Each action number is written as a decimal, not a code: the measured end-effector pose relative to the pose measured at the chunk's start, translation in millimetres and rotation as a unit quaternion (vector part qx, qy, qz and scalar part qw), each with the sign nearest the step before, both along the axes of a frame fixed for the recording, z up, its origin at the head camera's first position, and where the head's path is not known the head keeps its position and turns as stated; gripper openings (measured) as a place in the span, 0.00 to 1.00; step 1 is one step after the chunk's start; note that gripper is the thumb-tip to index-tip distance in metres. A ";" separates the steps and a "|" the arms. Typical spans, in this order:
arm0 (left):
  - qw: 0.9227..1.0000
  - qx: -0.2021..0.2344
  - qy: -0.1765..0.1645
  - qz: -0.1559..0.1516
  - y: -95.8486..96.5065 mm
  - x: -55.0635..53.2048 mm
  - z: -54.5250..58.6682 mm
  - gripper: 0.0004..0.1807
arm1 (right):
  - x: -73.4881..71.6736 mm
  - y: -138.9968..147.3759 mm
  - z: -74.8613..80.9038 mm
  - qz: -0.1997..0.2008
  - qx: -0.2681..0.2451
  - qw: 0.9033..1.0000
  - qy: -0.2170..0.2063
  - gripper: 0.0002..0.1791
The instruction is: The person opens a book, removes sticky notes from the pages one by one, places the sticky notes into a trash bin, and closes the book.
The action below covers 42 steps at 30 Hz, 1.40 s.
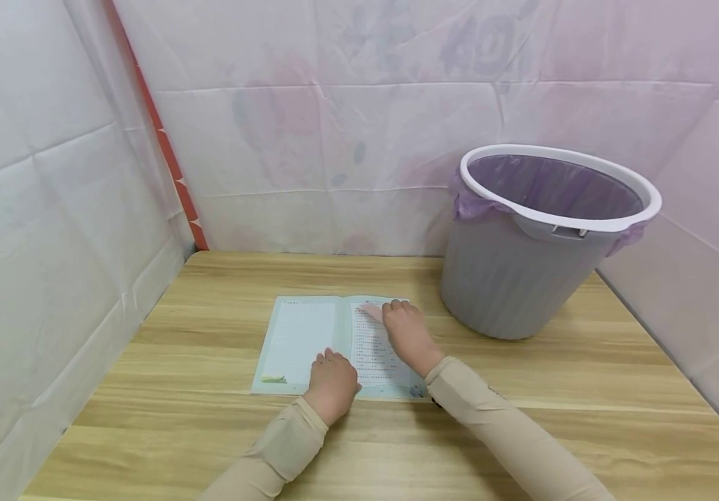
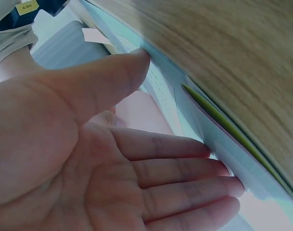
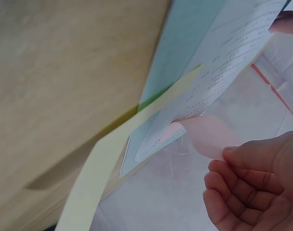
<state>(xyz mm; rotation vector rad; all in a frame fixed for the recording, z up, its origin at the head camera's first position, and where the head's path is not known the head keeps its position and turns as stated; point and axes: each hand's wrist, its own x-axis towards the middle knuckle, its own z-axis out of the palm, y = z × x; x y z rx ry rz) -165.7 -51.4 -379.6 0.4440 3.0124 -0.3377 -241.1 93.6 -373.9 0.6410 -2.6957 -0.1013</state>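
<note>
An open booklet (image 1: 299, 341) with pale blue-green page borders lies on the wooden table. Its right page carries lines of print. On that page's upper part is a pink sticky note (image 3: 211, 134), lifted and curling away from the paper. My right hand (image 1: 406, 330) pinches the note's free edge between thumb and fingers, while its other end still meets the page. My left hand (image 1: 333, 383) rests at the booklet's lower middle. In the left wrist view its fingers (image 2: 180, 168) are straight, fingertips at the page surface.
A grey waste bin (image 1: 503, 278) with a white rim and purple liner (image 1: 475, 205) stands at the table's right rear. A pale yellow strip (image 3: 105, 159) crosses the right wrist view in front of the booklet. Sheeted walls (image 1: 259, 139) enclose the table (image 1: 165, 390).
</note>
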 end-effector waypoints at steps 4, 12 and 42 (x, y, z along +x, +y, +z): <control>1.000 0.000 0.001 -0.001 0.1 0.2 0.7 0.34 | -1.5 1.6 1.1 -0.009 -0.011 1.000 0.004 0.07; 1.000 0.004 -0.004 0.001 -0.2 0.2 2.4 0.34 | -4.2 4.7 2.1 -0.029 -0.030 0.999 0.015 0.08; 1.000 0.005 -0.001 0.010 1.2 1.2 -0.6 0.33 | 29.0 43.2 114.9 0.108 -0.303 0.920 0.223 0.05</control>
